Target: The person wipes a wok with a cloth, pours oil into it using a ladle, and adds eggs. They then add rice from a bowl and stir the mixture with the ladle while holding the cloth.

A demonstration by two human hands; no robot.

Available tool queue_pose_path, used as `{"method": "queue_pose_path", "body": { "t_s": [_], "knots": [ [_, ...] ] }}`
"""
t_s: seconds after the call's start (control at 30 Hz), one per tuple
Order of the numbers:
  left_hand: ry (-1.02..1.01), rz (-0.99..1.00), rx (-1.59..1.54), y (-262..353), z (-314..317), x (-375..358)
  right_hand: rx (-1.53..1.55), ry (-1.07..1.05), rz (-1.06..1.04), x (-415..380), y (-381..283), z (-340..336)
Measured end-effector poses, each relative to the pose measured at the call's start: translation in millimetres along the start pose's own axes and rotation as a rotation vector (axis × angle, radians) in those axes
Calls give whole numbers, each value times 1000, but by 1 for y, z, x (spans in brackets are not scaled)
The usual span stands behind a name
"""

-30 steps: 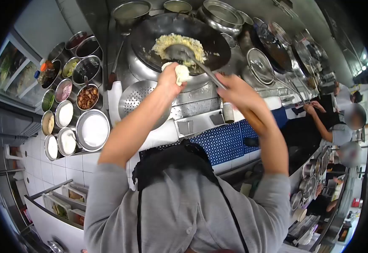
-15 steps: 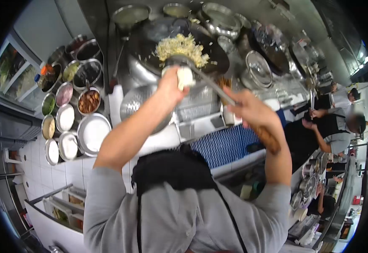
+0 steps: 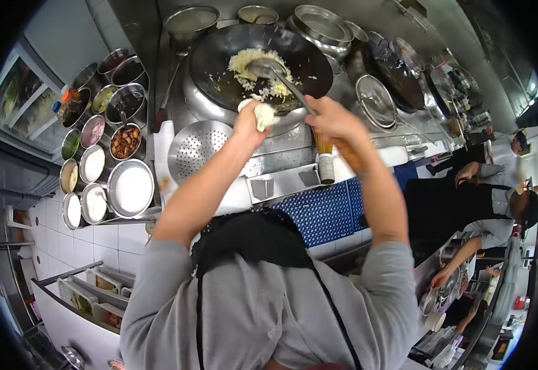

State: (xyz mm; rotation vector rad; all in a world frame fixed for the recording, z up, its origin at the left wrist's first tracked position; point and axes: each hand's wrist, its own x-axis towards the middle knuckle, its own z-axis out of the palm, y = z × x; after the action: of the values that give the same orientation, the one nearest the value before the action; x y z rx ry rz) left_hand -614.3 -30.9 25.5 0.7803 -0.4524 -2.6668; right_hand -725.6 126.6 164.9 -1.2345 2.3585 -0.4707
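A large black wok point(image 3: 210, 74) sits on the stove ahead of me. Inside it lies pale yellow food point(image 3: 244, 60) in small grains and pieces, which looks like fried rice with egg. My left hand point(image 3: 248, 128) is closed around a folded whitish cloth point(image 3: 265, 116) at the wok's near rim; whether it also grips a wok handle is hidden. My right hand point(image 3: 335, 119) is wrapped round the handle of a metal ladle point(image 3: 266, 68). The ladle's bowl rests on or just above the food, its rounded back facing up.
A perforated strainer point(image 3: 196, 150) lies left of my left forearm. Below my right hand stands a bamboo brush point(image 3: 325, 151). Bowls of ingredients, including white powder or grains point(image 3: 131, 190), crowd the left side. Metal pots point(image 3: 192, 23) line the back. Co-workers point(image 3: 491, 203) stand at the right.
My right hand has moved forward and left, carrying the ladle from the near rim onto the food. The food mound has spread out lower in the wok. A co-worker's arm has reached down toward pots.
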Motion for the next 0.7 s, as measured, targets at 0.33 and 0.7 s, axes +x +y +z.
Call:
{"method": "queue_pose_path", "body": {
  "t_s": [0.33,0.7],
  "knots": [
    [109,57,89,16,5,-1,1488,-205,-509,0,42,-52],
    [129,56,226,32,-16,28,1213,846,-882,133,-75,-97]
  ]
}}
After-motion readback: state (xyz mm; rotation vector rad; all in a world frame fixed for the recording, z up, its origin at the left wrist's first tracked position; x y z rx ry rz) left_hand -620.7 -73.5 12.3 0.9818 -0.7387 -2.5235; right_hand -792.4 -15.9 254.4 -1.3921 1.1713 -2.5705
